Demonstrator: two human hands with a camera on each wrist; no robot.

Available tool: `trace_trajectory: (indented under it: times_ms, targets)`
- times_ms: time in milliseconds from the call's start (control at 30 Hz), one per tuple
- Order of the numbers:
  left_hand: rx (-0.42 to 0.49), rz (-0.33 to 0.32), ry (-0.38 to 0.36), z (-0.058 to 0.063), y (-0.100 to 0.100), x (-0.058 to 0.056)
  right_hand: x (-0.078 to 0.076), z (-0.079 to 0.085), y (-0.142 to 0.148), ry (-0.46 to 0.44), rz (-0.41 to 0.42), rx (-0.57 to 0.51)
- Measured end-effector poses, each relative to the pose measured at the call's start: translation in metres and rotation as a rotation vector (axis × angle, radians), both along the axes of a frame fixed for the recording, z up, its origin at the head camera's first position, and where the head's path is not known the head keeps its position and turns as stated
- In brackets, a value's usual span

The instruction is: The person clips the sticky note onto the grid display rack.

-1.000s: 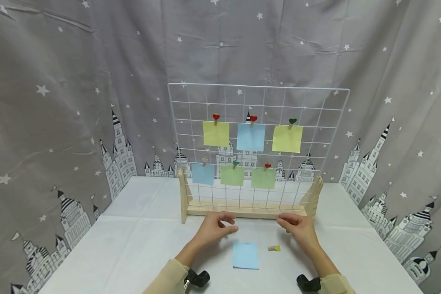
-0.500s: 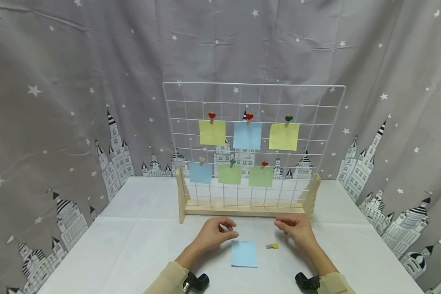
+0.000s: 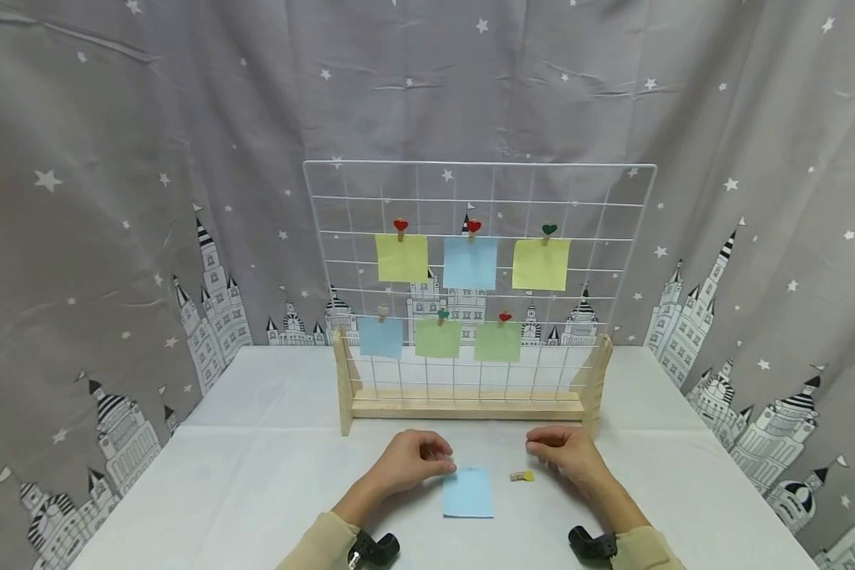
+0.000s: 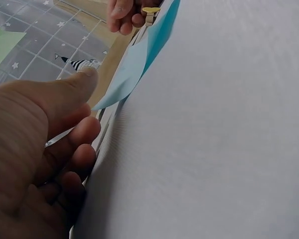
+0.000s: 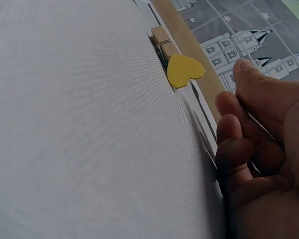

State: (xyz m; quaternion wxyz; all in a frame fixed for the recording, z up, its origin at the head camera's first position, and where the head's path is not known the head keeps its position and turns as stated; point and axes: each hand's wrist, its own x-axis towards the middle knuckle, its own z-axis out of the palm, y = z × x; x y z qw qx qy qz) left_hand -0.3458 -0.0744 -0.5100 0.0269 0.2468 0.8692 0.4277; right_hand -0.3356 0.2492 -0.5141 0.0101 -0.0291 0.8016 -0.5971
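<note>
A pale blue sticky note pad [image 3: 468,493] lies on the white table, its top sheet curling up in the left wrist view. My left hand [image 3: 409,462] is at the note's upper left corner, thumb tip right by it, fingers loosely curved around nothing. To the right of the note is a small wooden clothespin with a yellow heart [image 3: 522,476], its heart seen large in the right wrist view. My right hand [image 3: 568,454] rests just beyond and right of the clothespin, fingers loosely curled and holding nothing.
Behind the hands stands a white wire grid [image 3: 480,164] on a wooden base [image 3: 466,408]. Yellow notes [image 3: 402,258], blue notes [image 3: 470,263] and green notes [image 3: 438,340] hang there from heart clothespins. A grey curtain [image 3: 370,119] backs the table.
My left hand has come down slightly toward me, its thumb now at the note's corner. My right hand has lowered a little too. The whole scene has shifted left in the head view.
</note>
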Motion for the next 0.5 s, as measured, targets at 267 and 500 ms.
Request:
trace_trajectory:
  times_ms: [267, 500]
  targets:
    - [-0.042, -0.04, -0.006, -0.0054, -0.003, 0.0006, 0.0032, -0.0019, 0.0005, -0.024, 0.045, 0.077]
    - [-0.068, -0.063, 0.005, -0.0031, -0.0013, -0.0008, 0.0029, -0.0002, 0.0024, 0.003, 0.123, 0.098]
